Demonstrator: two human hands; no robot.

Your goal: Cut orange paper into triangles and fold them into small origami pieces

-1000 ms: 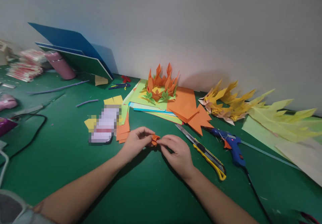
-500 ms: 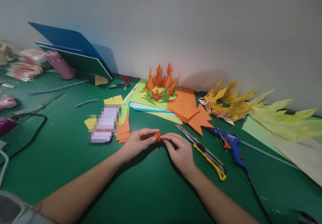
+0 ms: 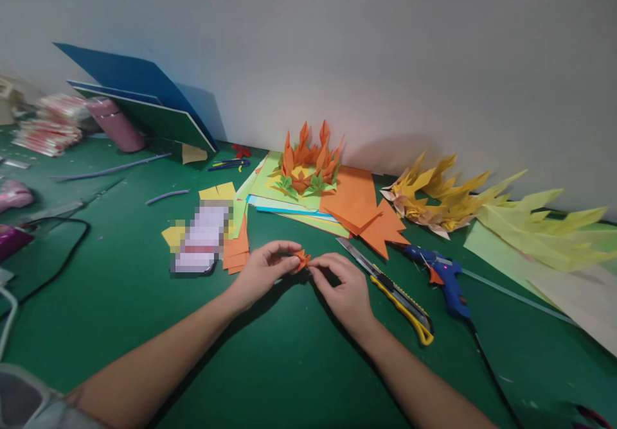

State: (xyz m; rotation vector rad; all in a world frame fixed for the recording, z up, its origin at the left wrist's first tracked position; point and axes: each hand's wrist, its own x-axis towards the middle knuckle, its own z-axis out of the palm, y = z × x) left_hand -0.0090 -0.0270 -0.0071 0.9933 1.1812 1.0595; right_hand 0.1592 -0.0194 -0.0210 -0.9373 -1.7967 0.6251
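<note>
Between my two hands is a small folded orange paper flower, held just above the green table. My left hand pinches its left side between thumb and fingers. From the right, the thumb and index finger of my right hand close on the flower's edge. A utility knife with a yellow handle lies right of my right hand. Beyond my hands stands a ring of folded orange paper points with green paper leaves. Orange paper strips lie by my left hand.
A blue hot glue gun with a trailing cord lies at right. Near it are a yellow paper ring and lime paper points. At left are a blurred phone, a pink bottle and leaning boards.
The orange flower has turned slightly and shifted a little left between my fingers. My left fingers have shifted slightly with it. Everything else stays in place.
</note>
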